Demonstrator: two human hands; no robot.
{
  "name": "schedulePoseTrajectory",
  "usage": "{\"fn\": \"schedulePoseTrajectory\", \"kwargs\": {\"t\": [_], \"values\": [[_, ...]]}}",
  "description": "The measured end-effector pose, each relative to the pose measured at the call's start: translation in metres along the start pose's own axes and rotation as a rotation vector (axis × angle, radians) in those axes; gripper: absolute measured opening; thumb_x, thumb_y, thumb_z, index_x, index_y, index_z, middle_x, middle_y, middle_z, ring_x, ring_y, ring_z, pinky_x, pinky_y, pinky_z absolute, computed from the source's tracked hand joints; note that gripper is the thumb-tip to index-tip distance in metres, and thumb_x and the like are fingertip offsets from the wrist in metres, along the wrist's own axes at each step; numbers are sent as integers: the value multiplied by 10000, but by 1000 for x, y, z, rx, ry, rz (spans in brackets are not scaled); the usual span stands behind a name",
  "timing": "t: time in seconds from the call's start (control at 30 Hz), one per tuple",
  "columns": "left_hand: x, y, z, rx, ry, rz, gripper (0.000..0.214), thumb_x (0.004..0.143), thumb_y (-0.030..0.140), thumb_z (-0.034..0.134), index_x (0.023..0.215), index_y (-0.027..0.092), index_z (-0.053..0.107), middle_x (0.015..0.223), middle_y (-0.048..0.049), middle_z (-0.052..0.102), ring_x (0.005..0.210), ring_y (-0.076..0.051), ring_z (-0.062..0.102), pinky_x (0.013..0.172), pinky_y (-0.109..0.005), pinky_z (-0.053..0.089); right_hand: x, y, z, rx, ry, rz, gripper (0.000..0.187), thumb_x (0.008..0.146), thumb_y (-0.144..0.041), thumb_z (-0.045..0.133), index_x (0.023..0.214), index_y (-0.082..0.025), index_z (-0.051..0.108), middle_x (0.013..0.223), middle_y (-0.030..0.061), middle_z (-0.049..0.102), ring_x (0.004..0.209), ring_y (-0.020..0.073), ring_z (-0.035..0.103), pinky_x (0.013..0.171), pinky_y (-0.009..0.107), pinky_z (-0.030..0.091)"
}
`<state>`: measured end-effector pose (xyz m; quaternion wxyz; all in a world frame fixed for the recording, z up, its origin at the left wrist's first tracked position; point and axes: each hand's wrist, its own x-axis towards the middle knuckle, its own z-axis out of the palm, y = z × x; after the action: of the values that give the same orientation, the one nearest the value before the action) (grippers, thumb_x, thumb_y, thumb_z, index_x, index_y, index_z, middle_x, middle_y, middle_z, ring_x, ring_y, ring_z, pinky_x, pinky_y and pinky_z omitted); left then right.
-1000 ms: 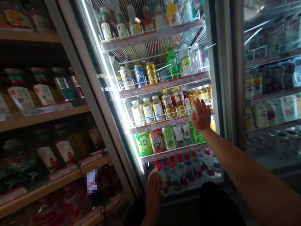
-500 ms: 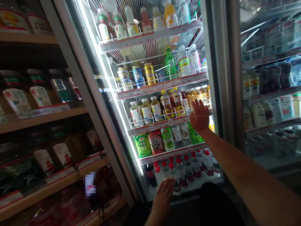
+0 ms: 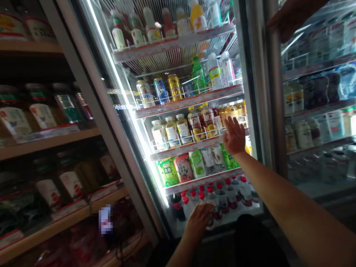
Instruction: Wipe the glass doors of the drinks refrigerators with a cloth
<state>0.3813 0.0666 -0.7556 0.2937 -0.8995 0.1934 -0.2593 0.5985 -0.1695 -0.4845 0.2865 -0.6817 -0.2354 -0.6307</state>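
Note:
My right hand [image 3: 235, 136] is raised with its fingers stretched out and nothing in it, in front of the right end of a lit cooler shelf [image 3: 191, 146]. Behind it are small bottles with amber contents [image 3: 231, 110]; whether it touches anything I cannot tell. Lower down, my left hand [image 3: 198, 224] is held flat, fingers extended, before the red-capped bottles [image 3: 211, 196] on the cooler's bottom. It holds nothing visible. Dark-brown bottles with yellow caps [image 3: 208, 118] stand left of my right hand, above green and pink drink packs [image 3: 183, 167].
Another hand [image 3: 296, 16], apparently someone else's, is at the upper right by the metal door frame [image 3: 274, 92]. Wooden shelves with jars [image 3: 41, 111] stand to the left. Cans [image 3: 160, 91] and a green bottle [image 3: 198, 74] fill a higher cooler shelf. More drinks [image 3: 303, 133] are at right.
A further hand has come into view at the upper right. My left hand has moved slightly up and to the right. My right hand has stayed almost in place, its fingers more spread.

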Motion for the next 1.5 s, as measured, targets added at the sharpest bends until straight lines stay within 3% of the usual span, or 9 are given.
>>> {"fn": "schedulePoseTrajectory", "kwargs": {"t": [0.27,0.47,0.77,0.93,1.07,1.2,1.27,1.37,1.5], "values": [[49,-23,-32,-5,50,63,594,1024,277,416,1591,243,240,1658,26,218,1502,-196,278,1234,-418,260,-1,1,2,3,19,-10,620,976,-269,370,1588,-219,286,1594,57,375,1513,213,275,1227,471,234],[95,-59,-74,15,81,93,556,1029,275,406,1573,251,294,1662,48,191,1531,-198,212,1239,-452,255,-1,2,3,-16,29,-19,616,975,-266,377,1583,-209,297,1592,58,377,1515,204,270,1229,457,226],[176,-166,-182,107,283,-50,599,975,144,421,1559,243,336,1645,-3,274,1547,-195,149,1281,-471,74,-1,2,1,17,-10,12,623,971,-270,379,1586,-210,300,1595,73,373,1514,234,272,1226,489,223],[199,-225,-238,132,397,-188,572,970,111,385,1535,200,371,1642,-48,288,1547,-220,154,1268,-526,54,-1,2,1,1,7,-1,611,962,-280,378,1566,-192,349,1585,74,388,1512,231,277,1218,476,242],[198,-268,-263,124,479,-320,577,949,95,402,1520,182,393,1638,-79,292,1540,-257,181,1251,-582,65,-1,3,3,9,16,3,607,956,-275,389,1558,-195,364,1578,73,401,1503,232,300,1221,469,228],[171,-296,-262,112,690,-489,569,942,253,545,1480,101,439,1624,-153,292,1526,-323,201,1236,-589,173,-1,3,2,21,3,12,624,950,-284,389,1568,-213,343,1582,65,397,1505,238,295,1220,473,219],[149,-299,-254,104,736,-507,515,958,305,562,1426,99,507,1571,-157,388,1489,-304,293,1221,-532,272,-1,3,2,18,3,14,628,945,-287,391,1567,-220,342,1579,62,404,1501,236,303,1214,469,228],[115,-292,-237,81,668,-466,360,1014,294,504,1326,148,605,1452,-105,537,1402,-241,434,1196,-467,342,1,5,1,9,18,5,613,938,-287,403,1546,-209,379,1558,75,438,1481,240,344,1198,461,249],[78,-270,-212,92,631,-490,360,1049,263,424,1346,143,588,1502,-91,499,1471,-243,352,1209,-458,323,1,9,1,27,49,-19,586,943,-295,406,1514,-166,423,1528,119,471,1463,284,370,1180,488,272]]}}
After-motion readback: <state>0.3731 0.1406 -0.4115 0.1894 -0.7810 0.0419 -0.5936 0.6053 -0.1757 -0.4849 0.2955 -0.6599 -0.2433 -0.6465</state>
